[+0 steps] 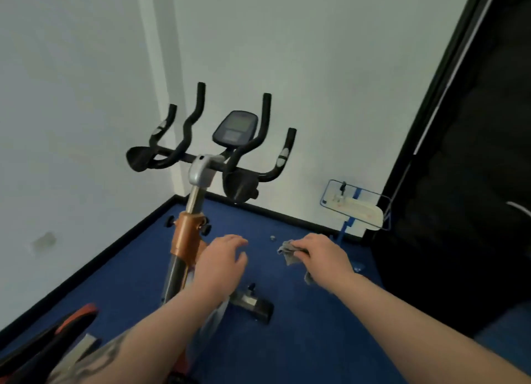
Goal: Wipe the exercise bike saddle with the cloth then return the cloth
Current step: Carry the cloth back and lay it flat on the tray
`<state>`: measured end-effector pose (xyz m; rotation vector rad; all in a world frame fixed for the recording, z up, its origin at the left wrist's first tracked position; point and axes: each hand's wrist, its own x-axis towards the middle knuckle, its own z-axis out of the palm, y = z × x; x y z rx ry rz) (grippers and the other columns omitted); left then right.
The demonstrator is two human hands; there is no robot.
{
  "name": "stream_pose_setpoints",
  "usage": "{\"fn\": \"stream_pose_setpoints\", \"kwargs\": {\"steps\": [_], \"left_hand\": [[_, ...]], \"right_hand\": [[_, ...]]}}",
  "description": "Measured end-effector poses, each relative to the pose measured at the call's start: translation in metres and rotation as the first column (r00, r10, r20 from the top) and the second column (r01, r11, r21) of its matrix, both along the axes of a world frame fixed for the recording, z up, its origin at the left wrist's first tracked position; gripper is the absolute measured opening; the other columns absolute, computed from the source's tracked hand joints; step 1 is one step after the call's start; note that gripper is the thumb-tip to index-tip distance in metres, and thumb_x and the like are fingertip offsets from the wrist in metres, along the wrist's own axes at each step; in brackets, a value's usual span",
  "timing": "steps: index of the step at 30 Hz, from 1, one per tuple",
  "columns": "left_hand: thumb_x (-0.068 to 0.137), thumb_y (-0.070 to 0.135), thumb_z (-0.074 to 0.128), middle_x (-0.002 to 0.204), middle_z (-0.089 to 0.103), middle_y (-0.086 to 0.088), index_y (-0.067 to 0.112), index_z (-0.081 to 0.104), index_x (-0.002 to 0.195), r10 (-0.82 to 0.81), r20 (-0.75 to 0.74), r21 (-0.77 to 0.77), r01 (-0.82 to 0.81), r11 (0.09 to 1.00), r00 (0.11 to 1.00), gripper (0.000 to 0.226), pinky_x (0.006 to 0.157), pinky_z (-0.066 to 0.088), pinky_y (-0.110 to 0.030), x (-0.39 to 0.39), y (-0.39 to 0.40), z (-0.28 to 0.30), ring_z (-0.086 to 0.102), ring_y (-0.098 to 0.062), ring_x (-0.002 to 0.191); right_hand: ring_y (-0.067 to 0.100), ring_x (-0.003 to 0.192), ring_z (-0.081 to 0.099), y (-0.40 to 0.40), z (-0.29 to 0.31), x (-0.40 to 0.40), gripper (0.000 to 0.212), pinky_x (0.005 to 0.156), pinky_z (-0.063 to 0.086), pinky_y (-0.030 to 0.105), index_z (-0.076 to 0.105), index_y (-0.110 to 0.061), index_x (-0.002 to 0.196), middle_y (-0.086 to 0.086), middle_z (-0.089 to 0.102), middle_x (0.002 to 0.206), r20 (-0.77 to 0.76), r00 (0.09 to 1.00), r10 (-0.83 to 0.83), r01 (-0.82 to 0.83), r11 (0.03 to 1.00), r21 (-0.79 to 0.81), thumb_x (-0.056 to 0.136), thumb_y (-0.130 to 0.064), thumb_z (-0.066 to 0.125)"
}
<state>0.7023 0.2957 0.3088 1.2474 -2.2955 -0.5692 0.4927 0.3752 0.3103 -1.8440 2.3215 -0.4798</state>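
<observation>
The exercise bike stands in the corner, with black handlebars (235, 165) and a console (235, 128) facing me. Its black and orange saddle (48, 337) shows only partly at the bottom left edge. My right hand (324, 257) is closed on a crumpled grey cloth (290, 251), held in the air right of the bike frame and well away from the saddle. My left hand (222, 264) hovers over the orange frame post (185, 234) with fingers apart, holding nothing.
Blue carpet (301, 340) covers the floor, bounded by white walls with a black skirting. A flat mop head with a blue frame (356, 208) leans at the wall on the right. A dark door or cabinet (474, 182) fills the right side. The bike's foot bar (255, 304) rests on the floor.
</observation>
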Motion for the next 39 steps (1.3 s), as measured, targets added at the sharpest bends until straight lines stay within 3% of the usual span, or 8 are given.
{"fn": "stream_pose_setpoints", "kwargs": {"steps": [6,15,24,39], "left_hand": [[0.093,0.024,0.048,0.136,0.053,0.006,0.022,0.055,0.128,-0.142,0.025,-0.029,0.143,0.989,0.990,0.036,0.100,0.039,-0.031,-0.153,0.003,0.021,0.044,-0.015,0.127],[0.092,0.024,0.048,0.136,0.051,0.007,0.025,0.055,0.126,-0.241,0.036,-0.003,0.242,0.970,0.970,0.035,0.095,0.043,-0.030,-0.334,0.015,0.018,0.046,-0.014,0.124],[0.093,0.023,0.045,0.136,0.052,0.008,0.024,0.054,0.129,-0.348,0.154,0.030,0.348,0.937,0.925,0.037,0.096,0.041,-0.029,-0.434,-0.023,-0.013,0.043,-0.015,0.126],[0.092,0.024,0.046,0.136,0.051,0.010,0.027,0.056,0.125,-0.426,0.204,0.136,0.405,0.904,0.882,0.034,0.091,0.047,-0.033,-0.565,-0.179,-0.059,0.046,-0.014,0.123]], "right_hand": [[0.016,0.106,0.052,0.037,0.011,-0.137,0.029,0.080,0.049,0.037,0.061,-0.034,0.122,-0.008,0.059,0.108,-0.009,0.984,-0.179,0.179,0.983,-0.030,0.097,-0.029,0.048],[0.016,0.108,0.051,0.058,0.011,-0.280,0.029,0.082,0.048,0.035,0.062,-0.032,0.122,-0.007,0.061,0.115,-0.044,0.966,-0.256,0.255,0.967,-0.030,0.097,-0.030,0.046],[0.018,0.106,0.051,0.022,-0.008,-0.364,0.026,0.080,0.049,0.039,0.066,-0.029,0.115,-0.004,0.061,0.110,-0.001,0.941,-0.337,0.337,0.941,-0.014,0.097,-0.028,0.047],[0.016,0.104,0.050,-0.102,-0.051,-0.482,0.029,0.078,0.048,0.037,0.063,-0.034,0.120,-0.008,0.060,0.109,0.091,0.883,-0.460,0.458,0.888,0.047,0.097,-0.028,0.047]]}}
